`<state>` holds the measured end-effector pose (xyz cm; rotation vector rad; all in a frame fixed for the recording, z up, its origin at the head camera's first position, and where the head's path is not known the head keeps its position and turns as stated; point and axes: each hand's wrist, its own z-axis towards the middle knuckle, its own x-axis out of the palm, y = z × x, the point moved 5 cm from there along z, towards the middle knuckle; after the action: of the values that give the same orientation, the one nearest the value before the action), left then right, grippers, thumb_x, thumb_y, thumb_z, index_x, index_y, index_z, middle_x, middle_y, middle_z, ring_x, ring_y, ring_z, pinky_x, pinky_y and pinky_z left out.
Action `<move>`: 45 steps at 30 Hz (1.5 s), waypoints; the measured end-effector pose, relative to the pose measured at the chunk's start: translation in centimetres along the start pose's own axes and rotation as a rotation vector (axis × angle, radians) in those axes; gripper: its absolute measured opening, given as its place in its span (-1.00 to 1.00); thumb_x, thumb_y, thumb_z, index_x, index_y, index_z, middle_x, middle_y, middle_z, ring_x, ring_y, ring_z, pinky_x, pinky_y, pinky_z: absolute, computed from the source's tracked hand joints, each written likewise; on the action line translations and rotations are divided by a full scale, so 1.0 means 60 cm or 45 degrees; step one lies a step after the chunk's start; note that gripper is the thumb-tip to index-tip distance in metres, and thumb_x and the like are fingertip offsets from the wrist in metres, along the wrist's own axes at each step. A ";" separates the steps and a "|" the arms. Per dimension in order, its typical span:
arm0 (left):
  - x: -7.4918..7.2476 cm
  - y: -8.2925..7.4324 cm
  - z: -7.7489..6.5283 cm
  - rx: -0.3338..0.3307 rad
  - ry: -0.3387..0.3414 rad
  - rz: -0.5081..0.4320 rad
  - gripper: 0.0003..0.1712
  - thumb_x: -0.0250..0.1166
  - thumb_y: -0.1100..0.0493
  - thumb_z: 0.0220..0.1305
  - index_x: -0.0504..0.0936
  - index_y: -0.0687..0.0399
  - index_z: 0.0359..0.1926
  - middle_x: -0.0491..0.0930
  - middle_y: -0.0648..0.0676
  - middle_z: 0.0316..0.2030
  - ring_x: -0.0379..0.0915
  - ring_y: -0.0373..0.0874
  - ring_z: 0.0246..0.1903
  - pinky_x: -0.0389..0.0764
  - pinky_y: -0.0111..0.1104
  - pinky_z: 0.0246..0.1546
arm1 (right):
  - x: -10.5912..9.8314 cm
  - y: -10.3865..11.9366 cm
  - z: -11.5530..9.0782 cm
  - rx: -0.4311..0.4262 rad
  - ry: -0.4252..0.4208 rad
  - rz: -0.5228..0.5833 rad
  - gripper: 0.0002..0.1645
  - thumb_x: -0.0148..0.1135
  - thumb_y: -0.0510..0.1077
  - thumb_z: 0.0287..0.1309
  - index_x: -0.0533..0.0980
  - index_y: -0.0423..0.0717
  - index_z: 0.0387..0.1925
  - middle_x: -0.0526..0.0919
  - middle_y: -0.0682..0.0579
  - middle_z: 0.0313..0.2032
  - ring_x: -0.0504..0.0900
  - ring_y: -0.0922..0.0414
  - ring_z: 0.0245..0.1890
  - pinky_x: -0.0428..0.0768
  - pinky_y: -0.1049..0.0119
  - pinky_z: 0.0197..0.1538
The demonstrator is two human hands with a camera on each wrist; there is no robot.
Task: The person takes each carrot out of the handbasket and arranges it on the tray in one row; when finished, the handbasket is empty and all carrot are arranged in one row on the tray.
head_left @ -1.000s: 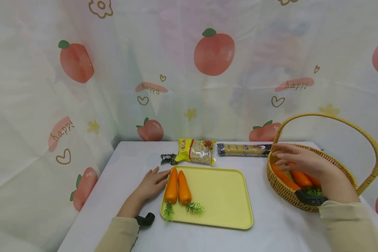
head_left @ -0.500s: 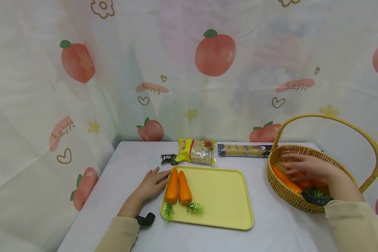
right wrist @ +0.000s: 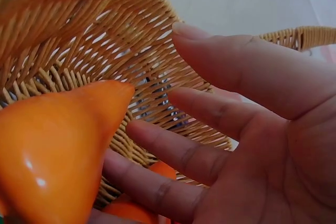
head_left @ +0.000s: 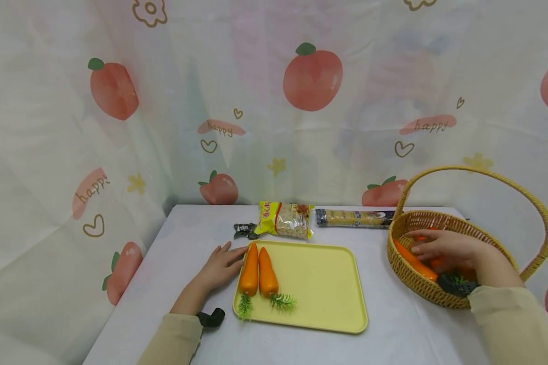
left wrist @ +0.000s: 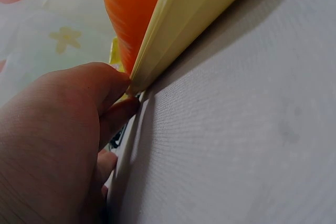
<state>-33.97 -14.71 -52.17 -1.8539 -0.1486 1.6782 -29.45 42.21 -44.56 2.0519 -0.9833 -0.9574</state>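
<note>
My left hand (head_left: pixel 221 267) rests on the table by the left edge of a yellow tray (head_left: pixel 319 286). In the left wrist view its thumb and a finger touch the tray's corner. Two carrots, a left one (head_left: pixel 249 274) and a right one (head_left: pixel 268 278), lie side by side on the tray, green tops toward me. My right hand (head_left: pixel 458 249) is inside a wicker basket (head_left: pixel 408 278) holding several carrots. The right wrist view shows its fingers spread, with one carrot (right wrist: pixel 58 150) close to the fingertips and others partly hidden below.
Behind the tray lie a yellow snack-like bag (head_left: pixel 289 220), a small black packet (head_left: pixel 244 230) and a long clear package of noodles (head_left: pixel 353 217). The basket's tall arched handle (head_left: pixel 479 171) rises above the right arm. A patterned curtain (head_left: pixel 255 101) encloses the table.
My right hand has gone lower into the basket, over the carrots, and slightly toward the right. My left hand, the tray and its two carrots have stayed put.
</note>
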 end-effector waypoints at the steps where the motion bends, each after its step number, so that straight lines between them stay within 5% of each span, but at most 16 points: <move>1: 0.000 0.000 0.000 0.004 -0.002 0.001 -0.46 0.07 -0.15 0.46 0.35 -0.39 0.42 0.42 -0.18 0.36 -0.13 0.03 0.56 -0.21 0.06 0.56 | 0.001 0.000 0.000 0.005 0.009 -0.009 -0.08 0.17 -0.01 0.38 -0.07 -0.21 0.53 0.42 -0.18 0.24 0.60 0.01 0.11 0.67 -0.01 0.06; 10: 0.000 0.001 0.002 0.037 -0.004 0.012 -0.45 0.07 -0.14 0.47 0.35 -0.35 0.43 0.43 -0.16 0.35 -0.11 0.06 0.56 -0.19 0.09 0.55 | 0.008 0.000 0.010 0.024 0.043 -0.012 -0.08 0.19 -0.06 0.36 -0.06 -0.19 0.53 0.47 -0.13 0.12 0.56 0.07 -0.08 0.67 0.12 -0.06; 16: -0.002 -0.002 0.001 0.047 -0.007 0.010 -0.46 0.07 -0.10 0.47 0.36 -0.31 0.43 0.44 -0.12 0.35 -0.10 0.06 0.55 -0.20 0.08 0.55 | 0.013 -0.002 0.012 0.051 0.022 -0.093 -0.03 0.26 -0.03 0.30 -0.03 -0.21 0.53 0.38 -0.26 0.23 0.55 0.03 -0.03 0.67 0.11 -0.01; 33: 0.000 -0.002 0.001 0.044 -0.017 0.009 -0.46 0.08 -0.10 0.47 0.37 -0.31 0.42 0.46 -0.13 0.34 -0.09 0.06 0.55 -0.19 0.07 0.55 | 0.020 -0.001 0.010 0.057 0.015 -0.025 -0.05 0.26 -0.06 0.29 -0.02 -0.17 0.53 0.38 -0.21 0.07 0.60 0.01 -0.11 0.69 0.14 0.01; 40: -0.002 -0.003 0.001 0.039 -0.024 0.011 -0.46 0.09 -0.10 0.46 0.38 -0.30 0.42 0.46 -0.12 0.33 -0.09 0.07 0.55 -0.19 0.09 0.55 | 0.019 0.000 0.009 0.067 0.011 0.032 0.10 0.29 -0.04 0.27 -0.20 -0.06 0.57 -0.03 -0.35 0.32 0.61 -0.01 -0.09 0.69 0.10 0.02; 45: -0.001 -0.004 0.000 0.041 -0.027 0.019 -0.46 0.09 -0.09 0.46 0.38 -0.30 0.42 0.46 -0.11 0.33 -0.08 0.08 0.55 -0.18 0.09 0.55 | 0.018 0.002 0.005 0.069 -0.002 0.093 0.14 0.31 -0.05 0.24 -0.24 0.05 0.58 0.01 -0.33 0.33 0.62 -0.03 -0.09 0.68 0.07 0.02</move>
<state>-33.91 -14.56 -51.98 -1.8181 -0.1160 1.7012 -29.27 41.19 -45.00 2.0446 -1.0886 -0.9038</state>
